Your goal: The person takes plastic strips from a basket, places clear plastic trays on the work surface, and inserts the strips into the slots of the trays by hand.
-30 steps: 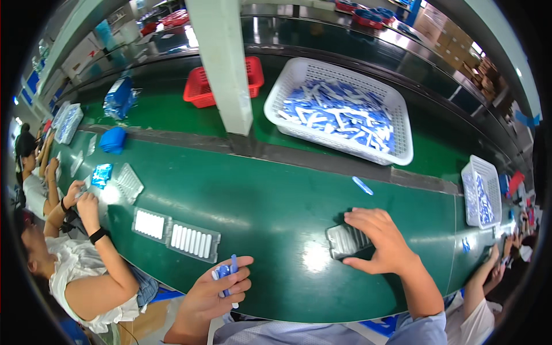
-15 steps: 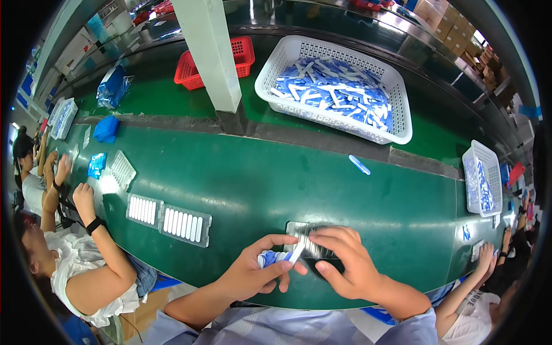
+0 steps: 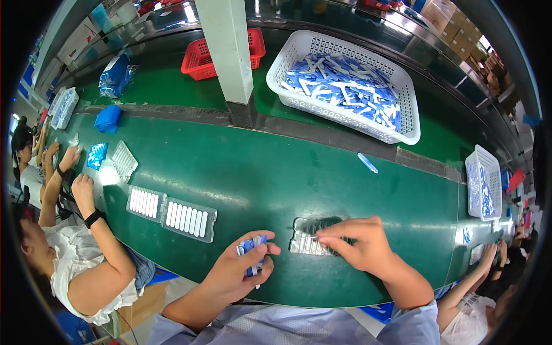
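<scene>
The left hand (image 3: pixel 238 261) had its fingers curled around a bundle of blue and white strips (image 3: pixel 251 254), just above the near part of the green table (image 3: pixel 259 198). The thumb and forefinger of the right hand (image 3: pixel 367 247) were brought together on what appeared to be a thin pale strip (image 3: pixel 310 237), above a clear ribbed tray (image 3: pixel 301 245) on the table. The right hand hid part of that tray.

To the left lay a clear two-part case (image 3: pixel 212 223) with white strips in rows. A loose blue strip (image 3: pixel 367 163) lay farther back, near a large white basket (image 3: pixel 322 110) of similar strips.

Handling, by judgement: the strips looked light, stiff and smooth, liable to slide within a loose bundle; a pinch at mid-length or near one end should suffice. The tray looked thin and flexible, best steadied by its rim.

Markings: none could be made out on the strips or the tray. Dark lettering showed on the white shirt (image 3: pixel 472 310) of a co-worker at right, partly cut by folds.
</scene>
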